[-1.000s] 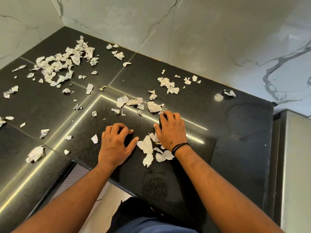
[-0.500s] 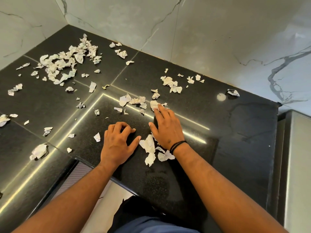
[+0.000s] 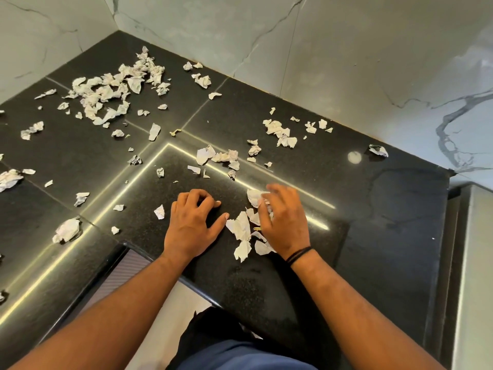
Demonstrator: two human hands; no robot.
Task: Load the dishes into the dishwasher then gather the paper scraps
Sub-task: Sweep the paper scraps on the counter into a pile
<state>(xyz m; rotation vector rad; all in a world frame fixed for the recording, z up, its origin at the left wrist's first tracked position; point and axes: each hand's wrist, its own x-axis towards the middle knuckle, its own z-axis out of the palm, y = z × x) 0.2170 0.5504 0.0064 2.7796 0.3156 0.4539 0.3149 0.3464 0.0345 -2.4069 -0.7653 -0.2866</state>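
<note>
On the glossy black stone counter [image 3: 373,236], the left hand [image 3: 190,225] rests with curled fingers holding nothing, while the blurred right hand [image 3: 284,222] seems to pinch small crumpled white paper scraps [image 3: 241,228] lying between both hands.

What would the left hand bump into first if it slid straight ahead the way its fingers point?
Probably the small paper scraps lying just ahead of the left hand on the black countertop, though its curled fingers make the exact line uncertain.
</note>
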